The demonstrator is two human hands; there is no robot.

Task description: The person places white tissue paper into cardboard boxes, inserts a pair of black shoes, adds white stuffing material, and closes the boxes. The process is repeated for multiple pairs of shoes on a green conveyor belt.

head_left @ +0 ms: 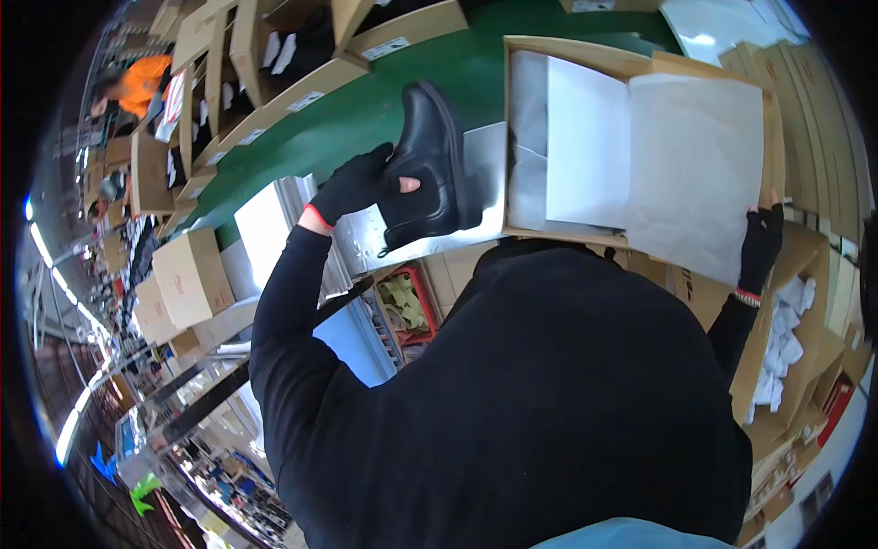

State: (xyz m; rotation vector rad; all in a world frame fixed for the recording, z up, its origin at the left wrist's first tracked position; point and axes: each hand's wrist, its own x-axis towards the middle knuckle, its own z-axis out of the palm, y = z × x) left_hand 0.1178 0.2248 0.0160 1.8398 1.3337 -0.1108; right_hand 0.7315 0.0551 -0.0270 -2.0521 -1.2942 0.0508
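A black ankle boot (428, 151) with a pull loop lies along the metal bench edge, its toe pointing away from me. My left hand (358, 183), in a black fingerless glove, is closed on the boot's shaft with the thumb across its side. To the right sits an open cardboard shoe box (514, 224) holding tissue-wrapped contents (529, 119). A white sheet (585, 137) and a broad piece of tissue paper (695, 165) spread over the box. My right hand (762, 240), gloved likewise, pinches the tissue's near right edge beside the box wall.
A stack of white sheets (274, 229) stands left of the boot. Open boxes with black boots (302, 50) line the green conveyor (366, 101). Closed cartons (192, 274) sit at left; a carton of crumpled paper (782, 343) is at right. A person in orange (142, 82) works far left.
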